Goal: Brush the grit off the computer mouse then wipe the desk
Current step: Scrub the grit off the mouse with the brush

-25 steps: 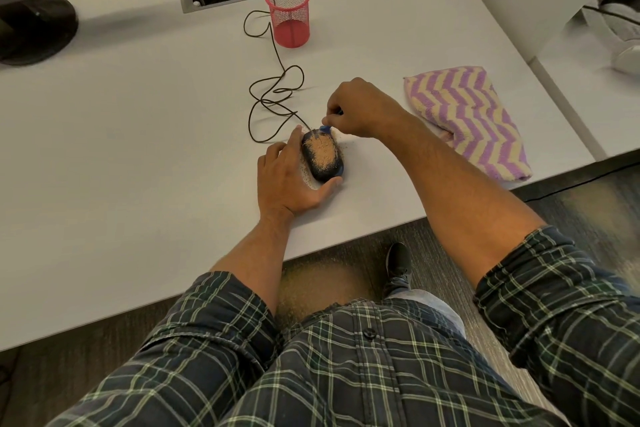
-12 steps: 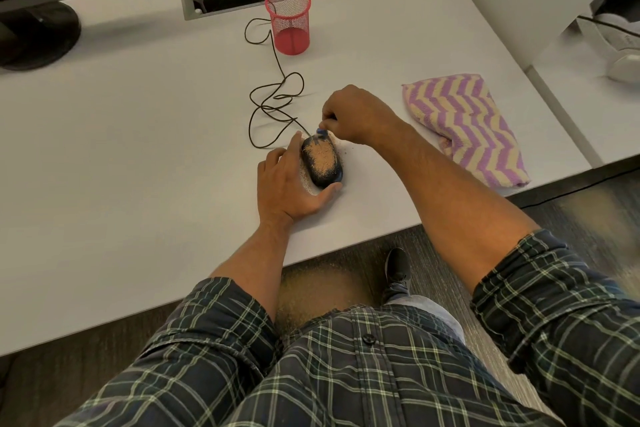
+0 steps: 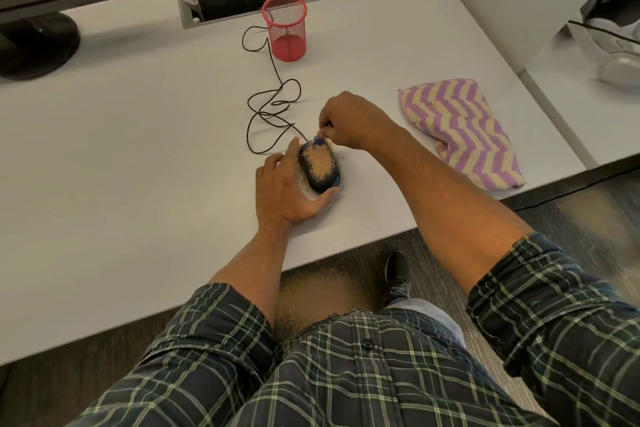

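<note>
Head view: your left hand (image 3: 289,187) cups the mouse (image 3: 319,166), thumb curled round its near end, bracing it on the bench (image 3: 138,156). It looks light, hard and slippery, so keep that side hold. Your right hand (image 3: 349,120), just beyond, pinches a small blue brush (image 3: 318,141) at the grit.
</note>
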`<move>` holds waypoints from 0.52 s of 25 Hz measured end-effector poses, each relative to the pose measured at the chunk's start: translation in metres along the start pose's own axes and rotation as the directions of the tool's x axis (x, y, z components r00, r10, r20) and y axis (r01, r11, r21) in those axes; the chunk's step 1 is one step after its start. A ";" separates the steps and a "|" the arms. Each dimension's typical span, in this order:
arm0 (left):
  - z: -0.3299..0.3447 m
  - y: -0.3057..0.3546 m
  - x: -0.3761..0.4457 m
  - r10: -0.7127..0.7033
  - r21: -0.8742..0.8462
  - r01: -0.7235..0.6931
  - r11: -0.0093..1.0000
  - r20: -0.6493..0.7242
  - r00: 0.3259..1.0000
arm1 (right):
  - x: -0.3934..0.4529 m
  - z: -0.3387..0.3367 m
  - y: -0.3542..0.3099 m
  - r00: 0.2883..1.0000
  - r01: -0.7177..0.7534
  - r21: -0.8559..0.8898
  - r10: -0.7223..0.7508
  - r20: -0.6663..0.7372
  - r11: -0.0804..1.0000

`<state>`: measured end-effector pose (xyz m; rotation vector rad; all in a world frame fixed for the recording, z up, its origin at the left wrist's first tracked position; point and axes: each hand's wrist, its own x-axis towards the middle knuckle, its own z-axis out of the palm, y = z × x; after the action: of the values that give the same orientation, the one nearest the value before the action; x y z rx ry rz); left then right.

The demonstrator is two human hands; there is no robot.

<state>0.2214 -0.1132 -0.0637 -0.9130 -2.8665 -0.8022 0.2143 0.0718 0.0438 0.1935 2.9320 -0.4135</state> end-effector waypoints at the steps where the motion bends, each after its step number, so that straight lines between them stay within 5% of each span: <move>1: 0.000 0.000 0.000 -0.001 -0.002 0.001 1.000 -0.002 1.000 | 0.000 0.000 0.001 1.000 0.004 0.009 -0.004 -0.004 1.000; 13: 0.000 0.000 0.000 -0.011 0.008 0.011 1.000 0.007 1.000 | 0.003 0.000 -0.005 0.999 0.031 0.000 -0.031 -0.012 1.000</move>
<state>0.2212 -0.1135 -0.0635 -0.9019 -2.8811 -0.7895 0.2103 0.0674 0.0440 0.1516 2.9501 -0.4186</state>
